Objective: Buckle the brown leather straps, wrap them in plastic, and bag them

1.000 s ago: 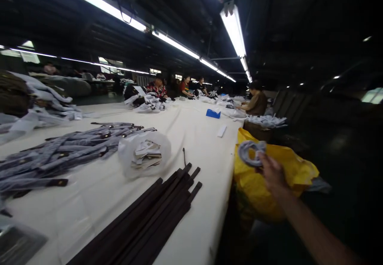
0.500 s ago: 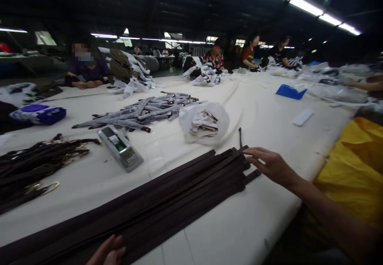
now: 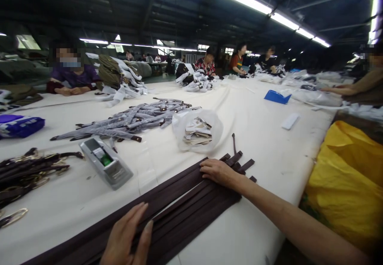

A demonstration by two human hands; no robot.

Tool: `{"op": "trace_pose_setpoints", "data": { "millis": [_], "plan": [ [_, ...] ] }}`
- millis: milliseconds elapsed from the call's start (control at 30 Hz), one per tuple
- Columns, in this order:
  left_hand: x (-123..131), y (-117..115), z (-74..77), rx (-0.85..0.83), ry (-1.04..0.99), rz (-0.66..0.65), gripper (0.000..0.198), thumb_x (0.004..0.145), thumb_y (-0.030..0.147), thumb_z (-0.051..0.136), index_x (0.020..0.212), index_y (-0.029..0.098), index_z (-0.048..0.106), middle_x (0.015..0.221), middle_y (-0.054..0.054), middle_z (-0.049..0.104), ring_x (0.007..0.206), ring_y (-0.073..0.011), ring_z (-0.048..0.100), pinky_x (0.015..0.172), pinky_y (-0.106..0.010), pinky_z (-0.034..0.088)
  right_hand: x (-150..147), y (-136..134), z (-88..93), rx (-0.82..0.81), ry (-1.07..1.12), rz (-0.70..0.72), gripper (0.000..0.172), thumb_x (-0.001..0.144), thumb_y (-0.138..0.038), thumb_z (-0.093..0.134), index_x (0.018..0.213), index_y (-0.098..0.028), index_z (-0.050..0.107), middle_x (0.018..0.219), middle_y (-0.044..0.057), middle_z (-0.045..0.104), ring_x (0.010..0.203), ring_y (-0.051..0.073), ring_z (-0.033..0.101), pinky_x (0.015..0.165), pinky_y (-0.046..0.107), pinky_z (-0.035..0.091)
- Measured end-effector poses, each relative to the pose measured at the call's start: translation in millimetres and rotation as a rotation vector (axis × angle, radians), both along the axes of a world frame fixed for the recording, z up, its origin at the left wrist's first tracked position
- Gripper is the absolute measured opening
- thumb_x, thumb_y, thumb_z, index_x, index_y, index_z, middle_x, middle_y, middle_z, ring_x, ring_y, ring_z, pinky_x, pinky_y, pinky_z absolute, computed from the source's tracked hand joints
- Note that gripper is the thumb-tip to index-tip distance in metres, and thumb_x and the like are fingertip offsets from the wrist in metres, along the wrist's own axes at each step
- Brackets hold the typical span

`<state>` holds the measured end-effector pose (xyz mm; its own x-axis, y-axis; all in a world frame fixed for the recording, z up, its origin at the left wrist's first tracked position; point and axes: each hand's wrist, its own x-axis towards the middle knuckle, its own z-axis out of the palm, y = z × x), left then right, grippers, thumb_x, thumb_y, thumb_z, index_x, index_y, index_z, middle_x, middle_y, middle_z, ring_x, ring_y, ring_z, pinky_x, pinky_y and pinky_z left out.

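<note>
Long dark brown strips (image 3: 185,213) lie side by side across the near part of the white table, with a narrow gap between two groups of them. My right hand (image 3: 220,172) rests on the strips near their far right ends, its fingers bent over them; whether it grips one is hidden. Low in the picture, my left hand (image 3: 128,233) is over the strips with thumb and fingers apart, holding nothing. Beyond my right hand a short thin dark strip (image 3: 233,143) points away from the bundle.
A grey tape dispenser (image 3: 106,163), dark straps with metal rings (image 3: 32,169), grey wrapped straps (image 3: 134,117) and a plastic bag of card pieces (image 3: 197,131) lie on the table (image 3: 254,137). Yellow sacking (image 3: 347,185) hangs at the right. Several people sit around.
My right hand has moved left from the strip ends onto the strips. My left hand has come further into view, and a gap now shows between the strips. The view has shifted.
</note>
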<state>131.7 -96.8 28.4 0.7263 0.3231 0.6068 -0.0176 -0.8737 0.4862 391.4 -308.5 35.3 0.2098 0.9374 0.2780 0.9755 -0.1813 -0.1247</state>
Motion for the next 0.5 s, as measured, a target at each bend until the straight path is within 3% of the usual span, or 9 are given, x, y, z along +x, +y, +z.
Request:
{"op": "trace_pose_setpoints", "data": {
  "millis": [133,233,367,433,500],
  "plan": [
    [57,-20,1.9,0.201,0.088,-0.078,0.036,0.087,0.031,0.047,0.119,0.016,0.049,0.118,-0.012,0.052,0.107,-0.0266,0.05,0.088,-0.042,0.045,-3,-1,-5.7,-0.007,-0.066,0.046,0.01,0.086,-0.023,0.054,0.087,-0.015,0.06,0.107,0.01,0.061,0.096,0.021,0.056,0.087,0.035,0.045],
    [81,-32,-7.4,0.253,0.273,-0.089,0.025,0.082,0.018,0.052,0.107,0.018,0.057,0.109,-0.009,0.059,0.098,-0.0275,0.054,0.078,-0.041,0.047,-5,-2,-7.5,0.0,-0.107,0.058,0.011,0.086,-0.023,0.054,0.09,-0.014,0.06,0.112,0.011,0.059,0.1,0.023,0.054,0.087,0.037,0.045],
    [86,-33,-10.7,0.236,0.32,-0.107,0.018,0.085,0.012,0.043,0.084,0.018,0.06,0.091,-0.006,0.063,0.084,-0.0239,0.057,0.073,-0.037,0.045,-12,-5,1.0,0.003,-0.113,0.071,0.013,0.089,-0.016,0.048,0.085,-0.014,0.06,0.111,0.011,0.059,0.101,0.024,0.052,0.087,0.038,0.042],
    [83,-33,-1.7,0.224,0.301,-0.106,0.02,0.088,0.014,0.038,0.084,0.016,0.058,0.09,-0.007,0.062,0.083,-0.0221,0.057,0.075,-0.036,0.045,-21,-3,14.6,0.0,-0.084,0.078,0.019,0.09,-0.013,0.043,0.081,-0.014,0.06,0.098,0.01,0.062,0.091,0.021,0.055,0.082,0.036,0.041],
    [79,-37,17.0,0.165,0.284,-0.124,0.017,0.089,0.02,0.039,0.096,0.016,0.054,0.096,-0.008,0.061,0.088,-0.0209,0.057,0.078,-0.034,0.044,-33,3,35.3,-0.002,-0.029,0.08,0.022,0.091,-0.011,0.04,0.081,-0.014,0.06,0.08,0.008,0.062,0.075,0.018,0.055,0.071,0.032,0.041]
  ]
}}
